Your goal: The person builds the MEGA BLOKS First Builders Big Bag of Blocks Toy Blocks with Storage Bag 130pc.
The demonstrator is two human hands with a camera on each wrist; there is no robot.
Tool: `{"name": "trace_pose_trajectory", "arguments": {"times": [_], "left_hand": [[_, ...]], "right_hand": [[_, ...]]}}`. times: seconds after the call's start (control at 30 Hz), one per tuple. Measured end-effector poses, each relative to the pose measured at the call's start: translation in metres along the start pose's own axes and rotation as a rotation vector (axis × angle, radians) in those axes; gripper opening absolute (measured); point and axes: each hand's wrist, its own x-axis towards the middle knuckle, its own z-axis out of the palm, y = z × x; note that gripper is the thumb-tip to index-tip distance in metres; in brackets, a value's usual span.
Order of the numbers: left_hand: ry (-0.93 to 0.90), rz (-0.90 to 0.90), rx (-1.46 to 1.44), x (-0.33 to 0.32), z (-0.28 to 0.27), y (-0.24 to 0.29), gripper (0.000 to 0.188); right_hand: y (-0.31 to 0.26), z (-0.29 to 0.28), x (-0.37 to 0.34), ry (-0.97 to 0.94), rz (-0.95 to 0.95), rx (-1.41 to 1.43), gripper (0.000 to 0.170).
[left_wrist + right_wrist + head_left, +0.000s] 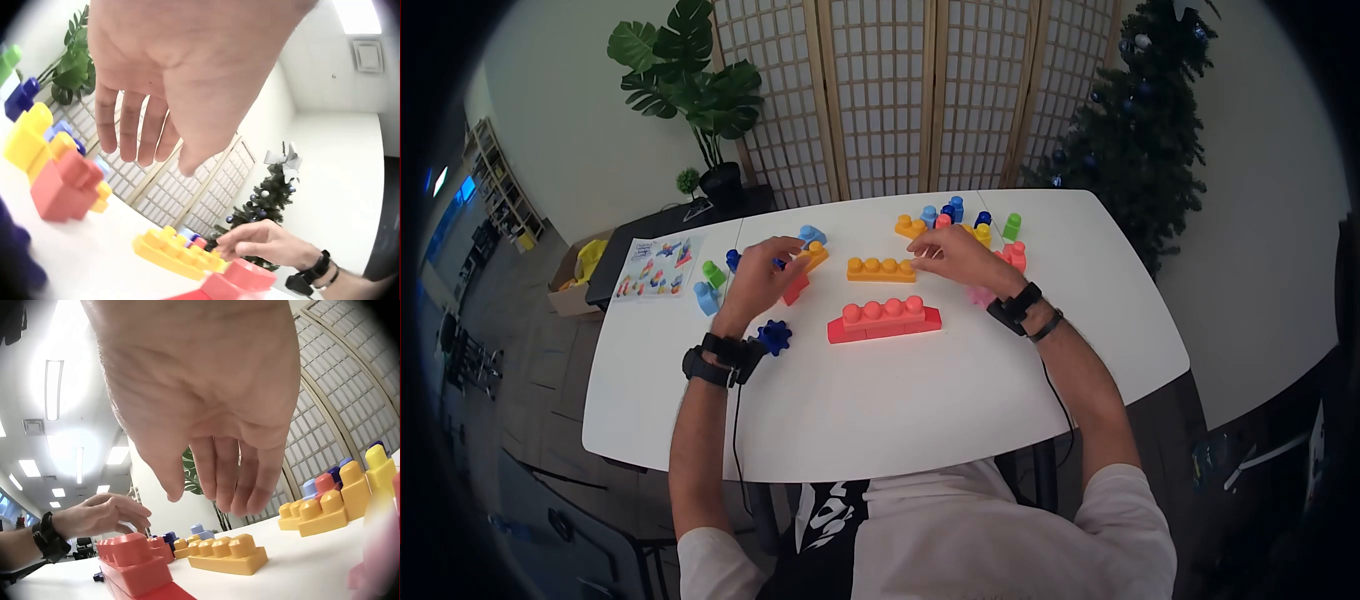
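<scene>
On the white table, a long yellow block piece (881, 271) with a row of studs lies behind a red assembly (884, 320) that has studs on top and sloped ends. My right hand (967, 262) hovers at the yellow piece's right end; in the right wrist view the fingers (226, 481) hang relaxed, holding nothing. To the left, my left hand (762, 282) is above a red block (796, 289) and a small yellow block (814, 256). Its fingers (129, 128) point down loosely in the left wrist view, with nothing held.
A dark blue gear-like piece (774, 337) lies near my left wrist. Blue blocks (707, 298) and a green block (713, 274) sit at left, beside a printed sheet (656, 270). At the back right are several coloured blocks, including a green one (1012, 226).
</scene>
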Motion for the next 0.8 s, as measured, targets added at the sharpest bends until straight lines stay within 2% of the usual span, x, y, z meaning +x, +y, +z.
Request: {"name": "trace_pose_trajectory", "arguments": {"times": [0.07, 0.1, 0.17, 0.27, 0.33, 0.43, 0.57, 0.63, 0.73, 0.8], "left_hand": [[0.042, 0.042, 0.066, 0.013, -0.013, -0.024, 0.030], [0.083, 0.083, 0.131, 0.017, -0.017, -0.035, 0.027], [0.076, 0.069, 0.148, 0.019, -0.028, -0.038, 0.024], [0.070, 0.029, 0.174, 0.019, -0.035, -0.030, 0.022], [-0.098, -0.106, 0.219, 0.013, -0.037, -0.020, 0.025], [-0.182, -0.126, 0.361, 0.000, -0.031, -0.018, 0.030], [-0.130, -0.131, 0.360, -0.006, -0.023, -0.023, 0.030], [-0.091, -0.059, 0.377, -0.007, -0.021, -0.026, 0.027], [-0.167, -0.075, 0.291, -0.005, -0.022, -0.018, 0.025], [-0.150, -0.048, 0.210, 0.001, -0.020, -0.012, 0.026]], "right_hand": [[0.010, 0.005, 0.003, -0.009, 0.019, -0.019, 0.040], [0.016, 0.013, 0.003, 0.026, -0.028, -0.096, 0.040], [0.016, 0.019, 0.007, 0.063, -0.076, -0.172, 0.040], [0.018, 0.028, 0.017, -0.030, -0.029, -0.164, 0.038], [0.019, 0.031, 0.027, -0.119, -0.025, -0.140, 0.034], [0.017, 0.036, 0.031, -0.095, -0.051, -0.142, 0.032], [0.016, 0.039, 0.037, -0.127, -0.072, -0.109, 0.031], [0.017, 0.040, 0.036, -0.118, -0.105, -0.126, 0.034], [0.019, 0.040, 0.038, -0.154, -0.045, -0.077, 0.039], [0.022, 0.040, 0.036, -0.131, -0.054, -0.076, 0.042]]}}
